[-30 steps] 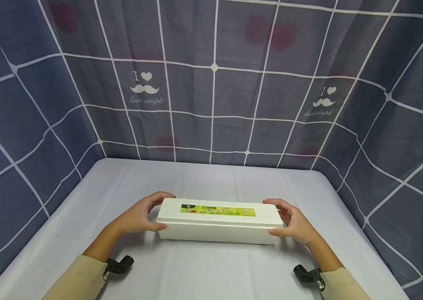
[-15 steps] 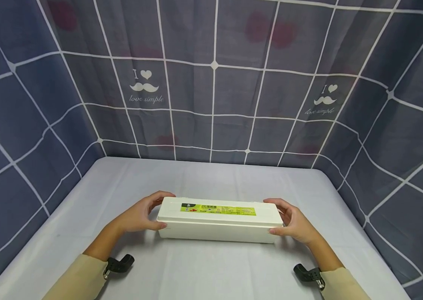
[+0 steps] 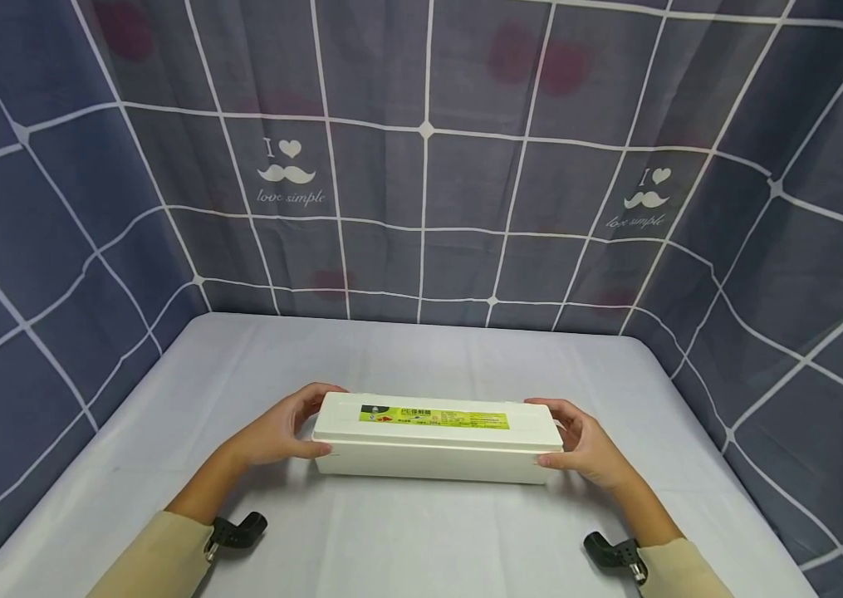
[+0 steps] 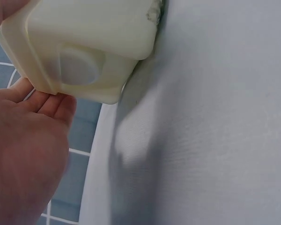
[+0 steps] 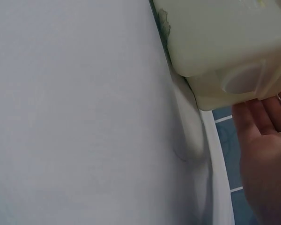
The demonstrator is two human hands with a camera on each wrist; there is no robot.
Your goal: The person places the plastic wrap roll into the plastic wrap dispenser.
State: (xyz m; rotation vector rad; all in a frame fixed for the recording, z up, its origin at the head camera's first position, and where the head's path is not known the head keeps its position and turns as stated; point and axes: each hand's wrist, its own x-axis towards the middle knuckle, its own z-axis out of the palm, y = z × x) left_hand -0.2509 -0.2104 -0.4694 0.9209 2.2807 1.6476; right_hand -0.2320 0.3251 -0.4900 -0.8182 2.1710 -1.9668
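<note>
A long off-white cling film box point(image 3: 428, 462) with a yellow-green label point(image 3: 433, 417) on its lid lies crosswise at the middle of the table. My left hand point(image 3: 279, 428) grips its left end, thumb on the front face and fingers reaching round the back. At the opposite end my right hand point(image 3: 593, 444) holds it the same way. The lid is down, so the inside is hidden. In the left wrist view, the fingers of the left hand point(image 4: 28, 150) curl against the lid edge. A round recess marks the end of the box point(image 5: 225, 37) in the right wrist view.
A white cloth point(image 3: 406, 544) covers the table. Blue-grey curtain point(image 3: 421, 183) with white grid lines hangs along the back and both sides. A black wrist mount point(image 3: 239, 529) sits at the left cuff, another black mount point(image 3: 615, 555) at the right.
</note>
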